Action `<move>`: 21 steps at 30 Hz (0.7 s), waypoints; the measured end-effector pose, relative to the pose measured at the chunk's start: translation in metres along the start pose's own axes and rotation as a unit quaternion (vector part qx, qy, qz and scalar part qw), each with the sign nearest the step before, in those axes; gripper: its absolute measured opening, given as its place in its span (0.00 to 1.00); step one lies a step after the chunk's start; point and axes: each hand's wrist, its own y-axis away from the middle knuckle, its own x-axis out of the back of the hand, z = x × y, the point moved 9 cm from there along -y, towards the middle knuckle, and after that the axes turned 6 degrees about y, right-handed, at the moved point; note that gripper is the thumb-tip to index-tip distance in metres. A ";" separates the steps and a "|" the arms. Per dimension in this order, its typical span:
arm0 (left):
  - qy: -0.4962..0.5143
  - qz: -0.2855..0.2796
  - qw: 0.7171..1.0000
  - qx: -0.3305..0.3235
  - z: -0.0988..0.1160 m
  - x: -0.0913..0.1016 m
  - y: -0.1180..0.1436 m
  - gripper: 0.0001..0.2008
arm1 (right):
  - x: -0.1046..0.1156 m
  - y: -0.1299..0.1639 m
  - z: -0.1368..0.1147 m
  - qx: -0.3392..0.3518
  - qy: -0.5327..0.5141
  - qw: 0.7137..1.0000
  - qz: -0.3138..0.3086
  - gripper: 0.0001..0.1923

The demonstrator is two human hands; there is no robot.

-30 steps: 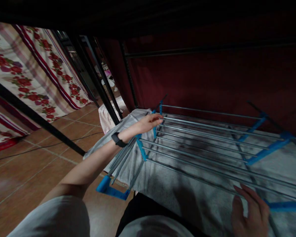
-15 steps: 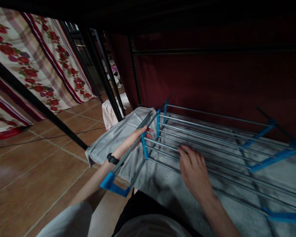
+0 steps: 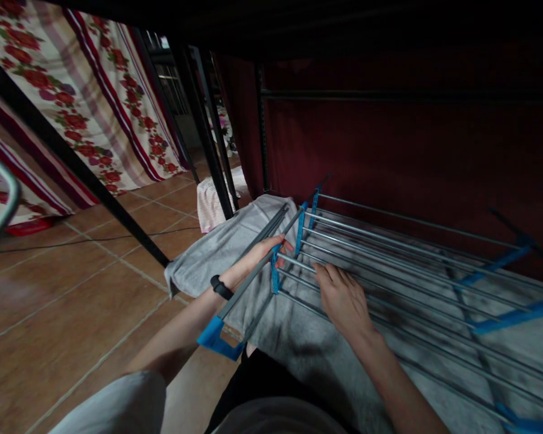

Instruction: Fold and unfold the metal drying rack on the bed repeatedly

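A drying rack (image 3: 389, 242) of grey metal rods with blue plastic joints lies across a grey blanket (image 3: 226, 244). My left hand (image 3: 266, 250), with a black band on its wrist, is closed around the rack's side bar beside a blue joint. Part of its fingers is hidden behind the bar and joint. My right hand (image 3: 344, 296) rests over the parallel rods, its fingers curled onto one of them just right of that joint. A blue corner piece (image 3: 221, 340) forms the rack's near left end, close to my knees.
Black metal posts (image 3: 208, 126) stand at the left, and a dark frame hangs low overhead. Behind the rack is a dark red cloth (image 3: 389, 144). A floral curtain (image 3: 95, 102) hangs over the tiled floor (image 3: 72, 313). A bent metal tube (image 3: 11, 193) enters at the left edge.
My right hand has moved left along the rods, closer to the blue joint and my left hand. My left hand keeps its hold. The view has turned slightly left, bringing in the metal tube.
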 end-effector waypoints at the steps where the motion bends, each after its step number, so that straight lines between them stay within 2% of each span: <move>1: 0.004 -0.003 1.000 -0.002 -0.001 0.001 -0.001 0.22 | -0.001 0.000 0.000 0.001 0.000 1.000 0.000 0.19; 13: 0.007 -0.019 1.000 -0.018 -0.008 0.002 -0.008 0.21 | -0.002 0.000 0.001 0.000 -0.004 1.000 -0.014 0.14; 21: 0.002 -0.008 1.000 -0.016 -0.011 0.003 -0.009 0.24 | -0.006 0.001 0.004 -0.010 0.009 0.998 -0.062 0.16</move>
